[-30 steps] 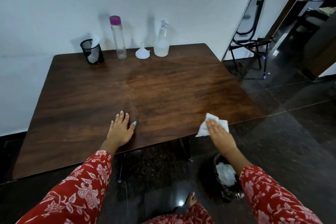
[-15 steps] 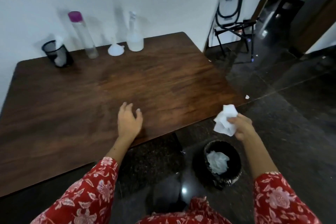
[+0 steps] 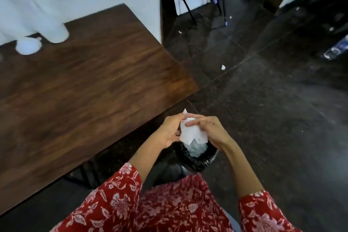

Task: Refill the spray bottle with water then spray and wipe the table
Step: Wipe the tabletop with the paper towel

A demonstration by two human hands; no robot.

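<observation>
Since the earlier frame your left hand left the dark wooden table and joined your right hand. Both pinched the crumpled white tissue with curled fingers, directly over the black lined bin near the table's right edge, likely to bunch and drop it. The blurred spray bottle stood far left.

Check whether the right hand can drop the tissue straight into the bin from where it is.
Probably yes. The right hand and left hand hold the tissue directly above the open bin, with nothing between them; other tissue already lies inside.
</observation>
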